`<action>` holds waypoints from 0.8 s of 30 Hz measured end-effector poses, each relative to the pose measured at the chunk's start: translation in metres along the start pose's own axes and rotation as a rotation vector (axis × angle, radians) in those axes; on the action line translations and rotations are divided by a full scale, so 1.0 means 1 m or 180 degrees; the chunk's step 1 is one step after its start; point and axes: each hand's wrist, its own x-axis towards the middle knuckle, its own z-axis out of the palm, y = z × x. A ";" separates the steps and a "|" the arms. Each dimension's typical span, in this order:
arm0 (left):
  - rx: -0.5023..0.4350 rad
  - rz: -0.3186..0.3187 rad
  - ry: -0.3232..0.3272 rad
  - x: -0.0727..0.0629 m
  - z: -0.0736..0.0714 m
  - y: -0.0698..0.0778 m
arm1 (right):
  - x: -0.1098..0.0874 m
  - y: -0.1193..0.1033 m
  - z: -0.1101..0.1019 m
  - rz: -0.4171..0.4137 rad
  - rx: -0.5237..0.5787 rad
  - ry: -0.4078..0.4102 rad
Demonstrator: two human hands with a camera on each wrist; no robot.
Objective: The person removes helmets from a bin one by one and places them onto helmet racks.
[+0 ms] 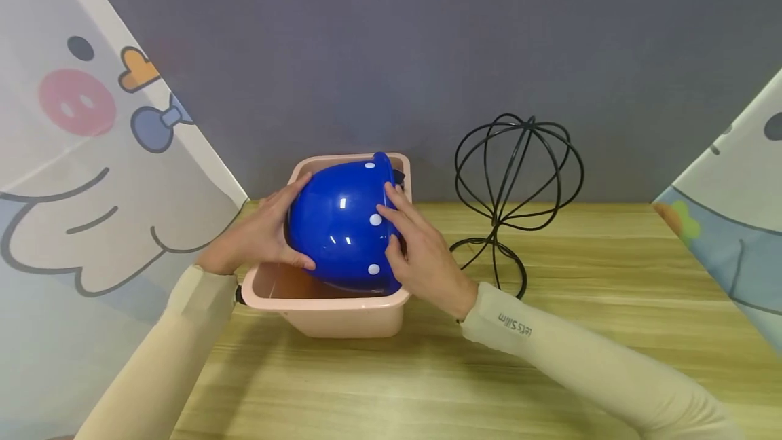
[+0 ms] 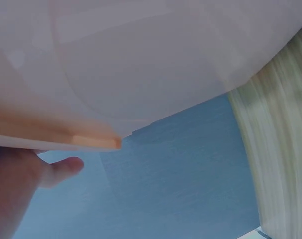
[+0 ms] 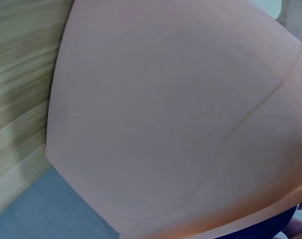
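Observation:
A shiny blue helmet (image 1: 342, 223) with white dots along its rim lies tilted on its side inside a pink plastic bin (image 1: 342, 304), its rim facing right. My left hand (image 1: 265, 229) grips the rounded crown from the left, thumb at the front and fingers toward the back. On the other side, my right hand (image 1: 421, 253) holds the rim, its fingertips resting over the edge on the blue shell. The left wrist view shows the bin's pale wall (image 2: 141, 50) and my left thumb. In the right wrist view, a strip of helmet (image 3: 265, 229) shows past the bin's rim.
A black wire stand (image 1: 496, 219) with a round cage top and ring base stands right of the bin on the wood-grain table (image 1: 366, 386). A grey wall (image 1: 391, 53) rises behind, with cartoon-printed panels (image 1: 79, 175) at both sides.

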 end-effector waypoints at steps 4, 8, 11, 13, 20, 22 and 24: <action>0.0024 -0.0003 0.0133 -0.003 -0.003 0.002 | 0.002 -0.002 -0.001 0.0058 0.0039 -0.0011; 0.0072 0.0104 0.0254 -0.004 -0.006 0.006 | 0.003 -0.003 -0.004 0.0023 0.0074 0.0002; 0.0065 0.0140 0.0320 -0.005 -0.012 0.010 | 0.005 -0.006 -0.007 -0.0017 0.0106 0.0024; 0.0069 0.0161 0.0345 -0.007 -0.017 0.014 | 0.006 -0.009 -0.009 -0.0056 0.0126 0.0044; 0.0182 0.0350 0.0543 -0.011 -0.028 0.022 | 0.011 -0.015 -0.016 -0.0249 0.0103 0.0106; 0.0214 0.0374 0.0598 -0.013 -0.031 0.026 | 0.011 -0.016 -0.018 -0.0305 0.0069 0.0136; 0.0248 0.0382 0.0649 -0.015 -0.033 0.031 | 0.011 -0.018 -0.020 -0.0356 0.0073 0.0161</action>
